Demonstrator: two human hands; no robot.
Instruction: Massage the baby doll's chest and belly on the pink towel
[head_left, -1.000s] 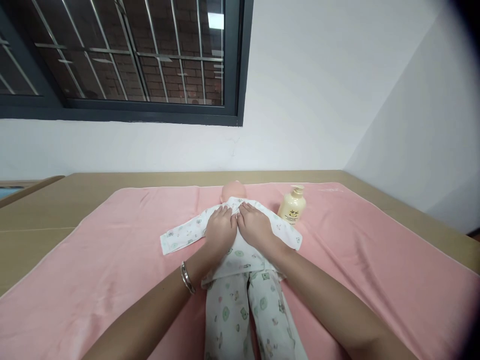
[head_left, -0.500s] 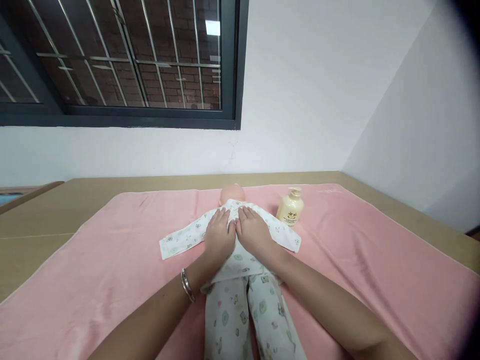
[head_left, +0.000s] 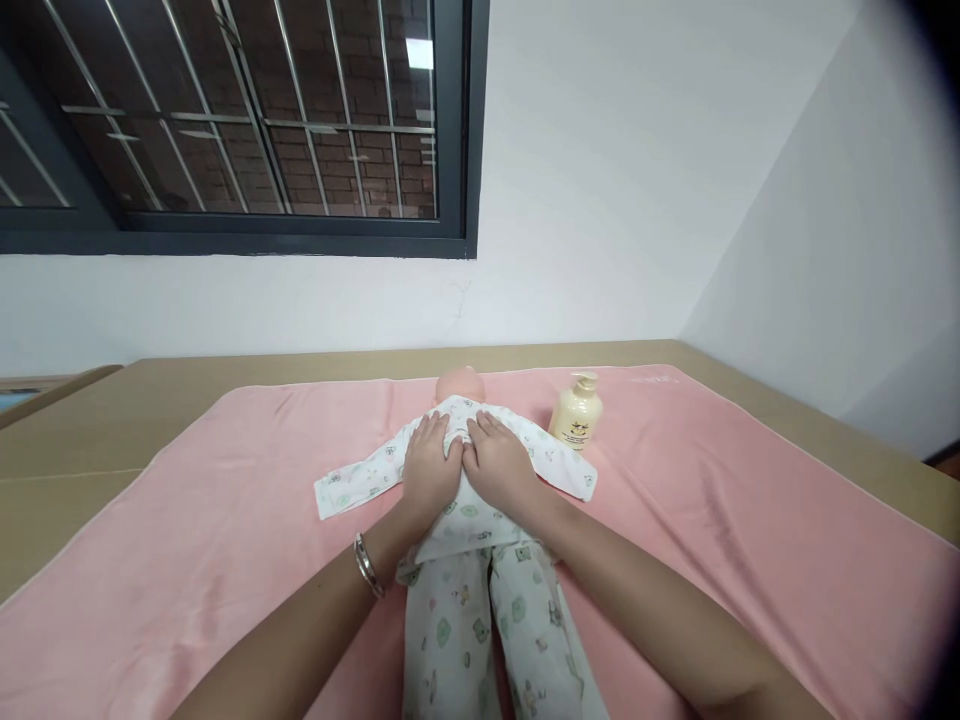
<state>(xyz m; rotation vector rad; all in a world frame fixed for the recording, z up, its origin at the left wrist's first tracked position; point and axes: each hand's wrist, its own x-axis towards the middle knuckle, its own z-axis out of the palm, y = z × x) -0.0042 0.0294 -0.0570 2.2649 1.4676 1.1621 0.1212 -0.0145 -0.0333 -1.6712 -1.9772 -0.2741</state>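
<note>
A baby doll lies stretched out with its head at the far end. It wears a white printed long-sleeved top and matching trousers, sleeves spread to both sides. My left hand rests flat on the left part of the doll's upper body, over the cloth. Beside it, my right hand lies flat on the right part, the two thumbs close together in the middle. Both hands hold nothing. The doll's face is out of sight, and my hands cover part of the top.
A cream pump bottle stands right of the doll, near its sleeve. Beneath everything spreads a pink blanket on a tan surface. Behind rise a white wall and a barred window with a dark frame.
Both hands stay flat on the doll's upper body, with hardly any shift along it. The whole view has moved slightly.
</note>
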